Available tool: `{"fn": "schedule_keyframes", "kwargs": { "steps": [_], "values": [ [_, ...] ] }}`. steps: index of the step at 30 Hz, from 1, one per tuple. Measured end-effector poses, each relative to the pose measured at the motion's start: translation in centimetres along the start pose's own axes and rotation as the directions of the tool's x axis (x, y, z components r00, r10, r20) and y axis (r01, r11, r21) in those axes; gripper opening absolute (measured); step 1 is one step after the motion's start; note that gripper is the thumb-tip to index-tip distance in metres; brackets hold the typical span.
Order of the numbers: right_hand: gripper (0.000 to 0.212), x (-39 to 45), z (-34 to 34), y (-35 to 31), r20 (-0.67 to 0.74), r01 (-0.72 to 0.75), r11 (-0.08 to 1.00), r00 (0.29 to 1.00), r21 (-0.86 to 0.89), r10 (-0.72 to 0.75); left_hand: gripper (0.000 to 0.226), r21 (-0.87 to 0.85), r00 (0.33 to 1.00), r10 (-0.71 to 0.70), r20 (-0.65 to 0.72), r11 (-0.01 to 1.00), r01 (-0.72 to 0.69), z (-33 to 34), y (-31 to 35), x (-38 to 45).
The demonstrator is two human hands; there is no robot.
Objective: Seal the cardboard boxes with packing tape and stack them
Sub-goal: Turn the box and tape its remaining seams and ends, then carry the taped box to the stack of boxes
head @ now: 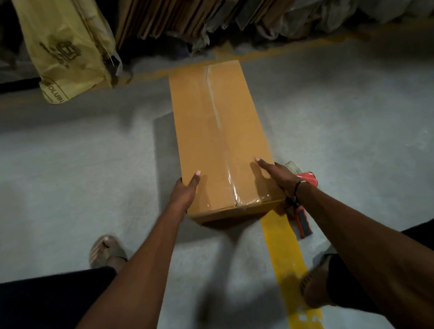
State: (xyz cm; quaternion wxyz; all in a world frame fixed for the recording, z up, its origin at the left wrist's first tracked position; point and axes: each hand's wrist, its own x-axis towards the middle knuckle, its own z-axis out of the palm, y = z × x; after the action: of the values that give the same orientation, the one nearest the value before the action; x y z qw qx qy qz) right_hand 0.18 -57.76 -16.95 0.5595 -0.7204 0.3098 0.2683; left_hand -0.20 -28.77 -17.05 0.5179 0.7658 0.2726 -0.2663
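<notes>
Feet: my sandalled left foot [107,250] stands at about 8 o'clock from the box's near end, on the grey floor [60,172]; my right foot [314,275] is at about 5 o'clock, just right of the yellow floor line [283,256].
Left hand: my left hand [184,191] clasps the near left corner of the cardboard box [209,139], thumb lying on top, fingers wrapped down the side (their tips are hidden from me).
Right hand: my right hand [274,174] presses on the near right edge of the box, fingers straight and relaxed, one fingertip on the top face.
Tape dispenser: the red-handled tape dispenser [303,215] lies on the floor at 4 o'clock from the box's near end, just beside it, partly under my right wrist.
Box: long, closed, lying on the floor running towards 12 o'clock, with clear packing tape [219,124] along its centre seam.
Far end: a yellow printed sack [66,46] at 10 o'clock; flattened cardboard sheets [178,13] leaning at 12 o'clock.
</notes>
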Motion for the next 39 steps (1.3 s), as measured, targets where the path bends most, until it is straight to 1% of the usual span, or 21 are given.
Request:
{"fn": "schedule_keyframes", "kwargs": {
  "steps": [1,3,5,6,8,9,11,13,14,16,18,21,23,26,28,30,32,34,36,37,39],
  "values": [
    [0.122,0.8,-0.1,0.1,-0.01,-0.002,0.999,1.0,0.033,0.003,0.095,-0.036,1.0,0.014,0.003,0.999,-0.014,-0.1,0.2,0.5],
    [0.103,2.5,-0.4,0.7,-0.003,0.019,0.995,1.0,0.093,-0.019,0.098,-0.079,0.999,0.037,-0.006,0.996,-0.038,-0.1,0.7,1.7],
    [0.096,3.2,-0.3,0.5,0.028,0.009,0.995,1.0,0.095,-0.011,0.108,-0.091,0.998,0.062,-0.025,0.994,-0.064,0.0,1.1,2.7],
    [0.088,3.4,-0.3,0.3,0.045,0.026,0.993,0.998,0.114,-0.032,0.114,-0.093,0.997,0.071,-0.032,0.993,-0.074,0.0,1.3,3.1],
    [0.063,4.1,-0.3,-0.3,0.039,0.084,0.985,0.995,0.149,-0.091,0.121,-0.099,0.995,0.091,-0.048,0.99,-0.096,0.1,1.6,4.0],
    [0.063,4.6,-0.4,-0.8,0.023,0.12,0.981,0.992,0.154,-0.125,0.119,-0.103,0.992,0.112,-0.054,0.988,-0.117,0.1,1.9,4.5],
    [0.073,5.4,-0.2,-1.6,0.028,0.17,0.975,0.984,0.139,-0.176,0.117,-0.097,0.988,0.14,-0.065,0.984,-0.146,0.1,2.5,5.4],
    [0.068,6.0,-0.1,-2.0,0.024,0.209,0.968,0.977,0.136,-0.214,0.122,-0.088,0.986,0.15,-0.068,0.984,-0.156,-0.1,3.0,6.2],
    [0.067,6.3,0.0,-2.0,0.014,0.224,0.966,0.974,0.133,-0.228,0.119,-0.09,0.986,0.152,-0.065,0.983,-0.157,-0.2,3.3,6.4],
    [0.068,6.7,0.0,-1.8,-0.002,0.247,0.965,0.969,0.091,-0.248,0.102,-0.1,0.983,0.173,-0.057,0.979,-0.178,-0.3,3.6,6.3],
    [0.066,6.4,-0.1,-1.6,0.002,0.261,0.961,0.965,0.089,-0.262,0.083,-0.112,0.98,0.195,-0.051,0.973,-0.199,-0.3,3.6,6.0],
    [0.07,5.6,-0.3,-1.1,0.024,0.239,0.963,0.969,0.12,-0.244,0.073,-0.137,0.976,0.209,-0.057,0.967,-0.215,-0.4,3.4,5.3],
    [0.072,5.0,-0.5,-1.0,0.037,0.247,0.96,0.967,0.13,-0.254,0.076,-0.146,0.973,0.22,-0.066,0.963,-0.228,-0.7,3.4,4.4],
    [0.064,2.8,-0.7,-1.7,0.053,0.237,0.958,0.967,0.159,-0.249,0.103,-0.138,0.967,0.243,-0.078,0.958,-0.251,-1.7,3.4,2.9],
    [0.063,1.0,-0.9,-2.1,0.052,0.225,0.96,0.97,0.168,-0.236,0.111,-0.126,0.966,0.25,-0.066,0.958,-0.257,-2.8,3.9,1.6],
    [0.069,-0.9,-1.1,-2.7,0.062,0.221,0.96,0.97,0.171,-0.234,0.1,-0.11,0.965,0.26,-0.045,0.959,-0.263,-3.8,5.2,-0.2],
    [0.082,-3.3,-1.2,-3.9,0.051,0.258,0.952,0.962,0.164,-0.269,0.089,-0.12,0.954,0.294,-0.048,0.947,-0.298,-4.8,6.6,-2.2],
    [0.095,-6.4,-1.3,-5.4,0.044,0.348,0.927,0.933,0.143,-0.357,0.093,-0.12,0.941,0.335,-0.05,0.933,-0.338,-5.7,8.2,-4.6],
    [0.1,-9.7,-1.7,-7.0,0.041,0.428,0.894,0.899,0.132,-0.436,0.101,-0.129,0.925,0.375,-0.055,0.916,-0.379,-6.5,9.7,-7.1],
    [0.101,-11.3,-2.1,-7.7,0.036,0.461,0.878,0.883,0.13,-0.469,0.1,-0.133,0.919,0.39,-0.059,0.909,-0.394,-7.0,10.5,-8.5],
    [0.106,-14.5,-3.3,-9.1,0.018,0.511,0.85,0.856,0.13,-0.517,0.088,-0.139,0.897,0.437,-0.066,0.886,-0.442,-7.6,12.2,-11.7]
  ]
}}
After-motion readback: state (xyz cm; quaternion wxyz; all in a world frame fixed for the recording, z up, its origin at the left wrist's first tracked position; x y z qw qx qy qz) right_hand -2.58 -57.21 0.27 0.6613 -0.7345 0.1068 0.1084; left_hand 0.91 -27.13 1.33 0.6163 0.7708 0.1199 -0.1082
